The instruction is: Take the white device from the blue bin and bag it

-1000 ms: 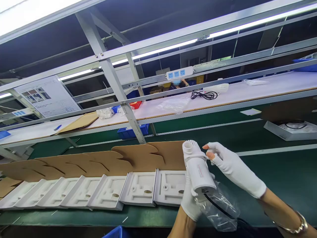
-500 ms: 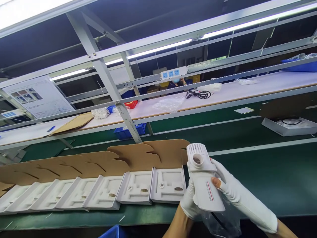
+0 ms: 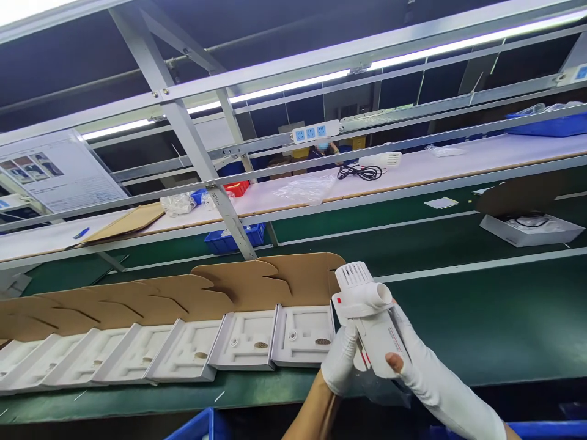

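Note:
A white handheld appliance (image 3: 373, 336) with a slotted end and a short round nozzle is held above the green bench, its nozzle turned to the right. My left hand (image 3: 342, 360), in a white glove, is closed around its left side. On the right side, my right hand (image 3: 410, 357) grips the body, with the bare thumb across the front. The glove's fingertips look cut off there. Below the appliance hangs a clear plastic bag (image 3: 387, 391), partly hidden by the hands. Just left of my hands lies an open box (image 3: 305, 354) with a moulded white insert holding a small ring and an oval mesh piece.
Several more open boxes (image 3: 245, 360) with brown lids line up leftward along the green bench (image 3: 463, 324). Another open box (image 3: 527, 232) sits at the far right. Metal rails and a post (image 3: 197, 146) cross in front. Blue bins (image 3: 197, 426) stand below the bench edge.
My hands have turned the appliance, so its nozzle now points rightward instead of towards me. The hanging bag shows less. The view has shifted slightly.

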### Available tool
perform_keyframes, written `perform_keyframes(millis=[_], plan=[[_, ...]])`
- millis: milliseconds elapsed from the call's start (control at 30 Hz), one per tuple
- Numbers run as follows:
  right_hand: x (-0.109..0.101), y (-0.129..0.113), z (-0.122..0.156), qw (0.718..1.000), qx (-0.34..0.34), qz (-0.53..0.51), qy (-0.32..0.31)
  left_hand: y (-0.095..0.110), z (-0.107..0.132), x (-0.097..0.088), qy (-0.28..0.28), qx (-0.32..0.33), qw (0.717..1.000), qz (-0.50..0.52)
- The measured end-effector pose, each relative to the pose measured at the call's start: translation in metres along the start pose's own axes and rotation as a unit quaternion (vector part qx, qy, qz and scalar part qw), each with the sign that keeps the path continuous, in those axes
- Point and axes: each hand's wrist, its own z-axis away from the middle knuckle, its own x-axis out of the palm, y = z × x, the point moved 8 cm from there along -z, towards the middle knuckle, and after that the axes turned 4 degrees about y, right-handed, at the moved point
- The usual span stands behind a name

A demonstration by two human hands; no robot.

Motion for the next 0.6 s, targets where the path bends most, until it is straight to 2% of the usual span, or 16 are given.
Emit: perform_keyframes(millis=[100,200,300,400,500,533,600], plan=[[-0.008,-0.001,0.003,1.0,0.006,-0.001,-0.004,-0.004,0.001,0.001,0.003,-0.013,0.999,0.03],[-0.014,0.005,0.002,1.0,-0.005,-0.013,0.003,-0.013,0.001,0.002,-0.038,-0.027,0.996,0.079],[-0.016,0.01,0.0,1.0,-0.009,0.011,0.005,-0.032,0.0,0.004,-0.072,-0.079,0.987,0.121],[-0.012,0.004,0.0,0.999,0.001,-0.029,-0.016,-0.043,0.001,0.008,-0.066,-0.122,0.983,0.118],[0.001,-0.009,0.002,0.995,0.027,-0.069,-0.07,-0.038,0.006,0.017,-0.075,-0.139,0.986,0.06],[0.004,-0.01,0.003,0.992,0.043,-0.076,-0.085,-0.033,0.007,0.02,-0.082,-0.128,0.988,0.013],[0.004,-0.006,0.003,0.988,0.079,-0.112,-0.077,-0.019,0.005,0.017,-0.083,-0.074,0.982,-0.153]])
